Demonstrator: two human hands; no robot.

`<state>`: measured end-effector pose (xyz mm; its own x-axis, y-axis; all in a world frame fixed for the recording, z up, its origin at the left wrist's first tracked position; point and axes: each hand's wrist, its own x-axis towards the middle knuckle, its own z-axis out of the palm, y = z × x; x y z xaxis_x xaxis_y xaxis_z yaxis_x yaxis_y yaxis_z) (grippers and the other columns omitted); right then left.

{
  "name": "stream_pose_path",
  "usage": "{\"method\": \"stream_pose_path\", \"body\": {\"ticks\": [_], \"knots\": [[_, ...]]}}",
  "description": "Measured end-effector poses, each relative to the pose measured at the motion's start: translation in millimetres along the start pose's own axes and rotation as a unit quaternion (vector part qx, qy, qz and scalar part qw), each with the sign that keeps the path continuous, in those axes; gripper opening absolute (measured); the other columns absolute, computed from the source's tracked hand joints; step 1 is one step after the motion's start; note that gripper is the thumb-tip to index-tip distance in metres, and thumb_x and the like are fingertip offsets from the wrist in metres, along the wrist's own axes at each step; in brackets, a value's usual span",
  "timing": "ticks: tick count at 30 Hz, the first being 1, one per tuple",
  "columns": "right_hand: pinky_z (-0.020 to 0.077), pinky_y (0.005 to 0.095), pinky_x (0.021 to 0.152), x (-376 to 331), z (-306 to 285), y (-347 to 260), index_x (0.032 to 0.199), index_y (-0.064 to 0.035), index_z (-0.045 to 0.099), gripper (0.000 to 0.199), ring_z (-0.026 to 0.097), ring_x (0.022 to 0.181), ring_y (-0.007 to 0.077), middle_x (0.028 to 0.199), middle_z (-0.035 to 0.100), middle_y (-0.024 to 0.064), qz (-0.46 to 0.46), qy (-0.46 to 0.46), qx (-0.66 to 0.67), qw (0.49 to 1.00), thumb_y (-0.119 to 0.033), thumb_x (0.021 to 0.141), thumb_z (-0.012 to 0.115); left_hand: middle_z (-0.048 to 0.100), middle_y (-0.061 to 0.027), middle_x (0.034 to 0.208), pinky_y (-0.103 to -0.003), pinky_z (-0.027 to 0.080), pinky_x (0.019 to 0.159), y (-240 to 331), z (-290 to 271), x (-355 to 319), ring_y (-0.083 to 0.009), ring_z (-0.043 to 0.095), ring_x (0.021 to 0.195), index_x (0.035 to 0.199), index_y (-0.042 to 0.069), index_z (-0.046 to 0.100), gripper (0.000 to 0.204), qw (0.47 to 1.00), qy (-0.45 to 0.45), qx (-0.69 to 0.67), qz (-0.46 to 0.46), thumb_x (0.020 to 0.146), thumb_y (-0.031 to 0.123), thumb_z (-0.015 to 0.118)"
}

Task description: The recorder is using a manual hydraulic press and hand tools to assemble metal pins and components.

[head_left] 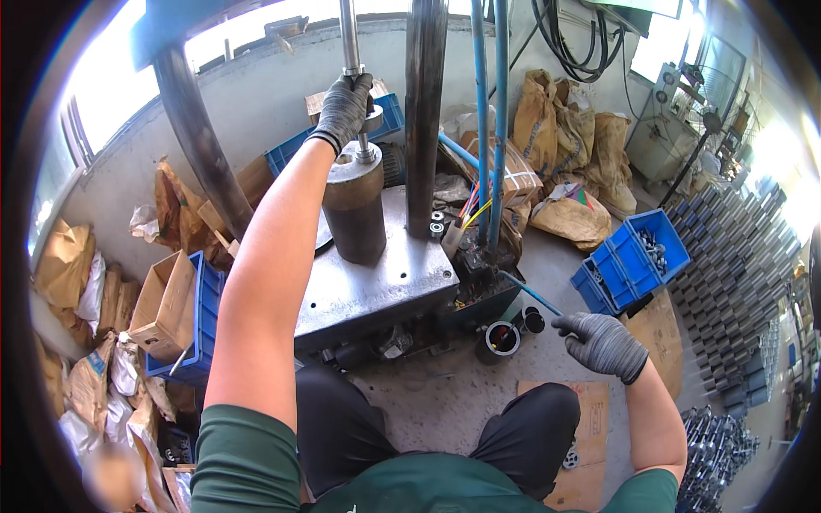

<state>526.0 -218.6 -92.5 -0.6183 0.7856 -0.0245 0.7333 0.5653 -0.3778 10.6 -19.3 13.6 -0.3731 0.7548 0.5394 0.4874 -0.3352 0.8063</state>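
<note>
My left hand point(344, 109), in a grey glove, reaches up to the press and is closed round the vertical steel rod point(350, 38) at a ringed part. A round metal collar point(373, 119) sticks out beside its fingers. Below it the rod's lower end point(364, 149) meets the top of a thick dark steel cylinder point(356, 214), upright on the press table point(385, 286). My right hand point(603, 344), also gloved, is closed at the end of a thin blue lever point(528, 292) that slants down from the press's side. The glove hides part of its grip.
Dark press columns point(425, 120) and blue pipes point(492, 128) rise from the table. Blue bins of metal parts point(654, 252) stand right, before stacked metal tubes point(727, 265). Round black containers point(499, 342) sit on the floor. Paper sacks point(560, 137) and a cardboard box point(167, 299) line the walls.
</note>
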Motion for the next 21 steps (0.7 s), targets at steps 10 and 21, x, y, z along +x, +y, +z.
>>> {"method": "stream_pose_path", "body": {"ticks": [10, 21], "knots": [[0.058, 0.0435, 0.085, -8.0, 8.3, 10.8, 0.115, -0.0092, 0.074, 0.029, 0.072, 0.093, 0.0366, 0.098, 0.075, 0.0172, -0.002, -0.054, 0.001, 0.999, -0.011, 0.088, 0.063, 0.065, -0.0049, 0.073, -0.034, 0.055, 0.062, -2.5, 1.9, 3.1, -0.015, 0.064, 0.066, 0.106, 0.002, 0.063, 0.037, 1.0, -0.007, -0.023, -0.013, 0.108, 0.038, 0.056], [0.0565, 0.0482, 0.086, -7.1, 11.0, 15.6, 0.115, -0.0103, 0.075, 0.031, 0.071, 0.094, 0.0384, 0.1, 0.074, 0.0191, 0.014, -0.064, 0.024, 0.998, -0.024, 0.09, 0.063, 0.067, -0.006, 0.075, -0.036, 0.055, 0.066, -0.9, 0.5, 2.7, -0.0169, 0.066, 0.068, 0.106, 0.003, 0.064, 0.039, 0.999, 0.003, 0.041, 0.003, 0.107, 0.041, 0.057]]}}
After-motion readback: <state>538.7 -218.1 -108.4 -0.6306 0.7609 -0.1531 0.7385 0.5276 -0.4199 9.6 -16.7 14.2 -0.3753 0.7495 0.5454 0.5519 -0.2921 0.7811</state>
